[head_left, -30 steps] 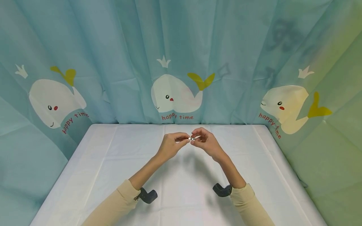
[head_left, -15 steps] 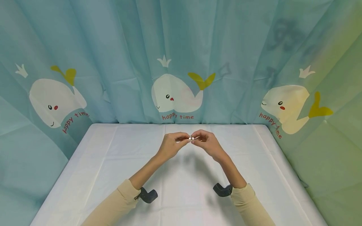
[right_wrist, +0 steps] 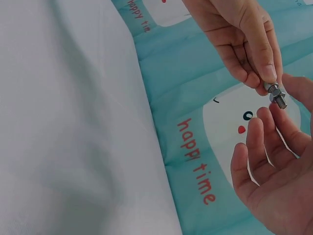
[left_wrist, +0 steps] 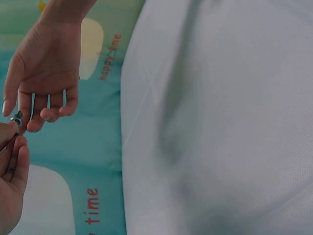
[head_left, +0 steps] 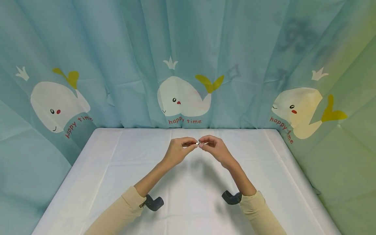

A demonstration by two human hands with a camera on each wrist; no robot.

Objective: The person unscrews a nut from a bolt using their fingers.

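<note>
L hand (head_left: 177,152) pinches bolt w/ nut (right_wrist: 276,94) at fingertips, other fingers curled. R hand (head_left: 215,149) touches bolt's threaded end w/ thumb and forefinger, remaining fingers loosely spread, above white table (head_left: 117,169).

Bolt (right_wrist: 277,94) w/ nut is seen as bare metal, grey, slightly glossy, threaded shank rough. Table (head_left: 97,182) is covered w/ white matt cloth, creased. Backdrop curtain (head_left: 123,49) at 12 o'clock: thin matt fabric, poss. non-woven, printed. Sleeves (head_left: 117,215) are beige matt knit cloth.
</note>
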